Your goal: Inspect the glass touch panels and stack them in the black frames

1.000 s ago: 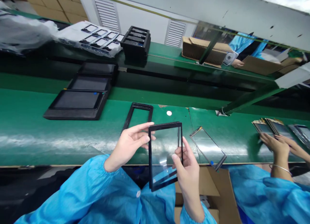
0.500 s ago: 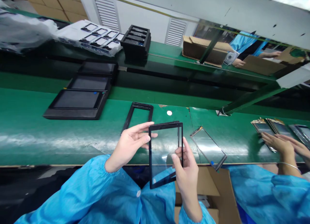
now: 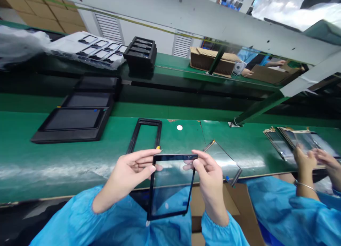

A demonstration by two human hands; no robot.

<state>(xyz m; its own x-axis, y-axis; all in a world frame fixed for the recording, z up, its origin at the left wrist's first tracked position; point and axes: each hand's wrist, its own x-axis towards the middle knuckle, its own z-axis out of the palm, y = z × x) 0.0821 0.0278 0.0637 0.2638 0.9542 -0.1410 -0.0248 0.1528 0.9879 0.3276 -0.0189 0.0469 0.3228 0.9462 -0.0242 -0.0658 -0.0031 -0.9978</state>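
Observation:
A black-bordered clear touch panel point(image 3: 172, 217) is held up above the bench's front edge, and blue sleeves show through it. My left hand point(image 3: 135, 168) pinches its upper left edge between thumb and fingers. At the upper right corner my right hand point(image 3: 209, 173) grips it, thumb in front and fingertips visible through the glass behind. A small yellow tab shows near my left fingertips. Just beyond my hands lies a stack of thin black frames point(image 3: 135, 132). Another clear panel point(image 3: 226, 157) with a dark end strip lies right of my right hand.
Black trays with screens point(image 3: 71, 120) stand at left on the green bench point(image 3: 80, 164). A co-worker's hands point(image 3: 306, 160) handle panels at right, near stacked panels point(image 3: 279, 143). A post point(image 3: 255, 107) rises behind. An open carton point(image 3: 239, 207) sits below the edge.
My right hand has moved from the panel's right side up to its upper right corner. The panel has dropped lower and turned more squarely. The co-worker's hands now lift a panel.

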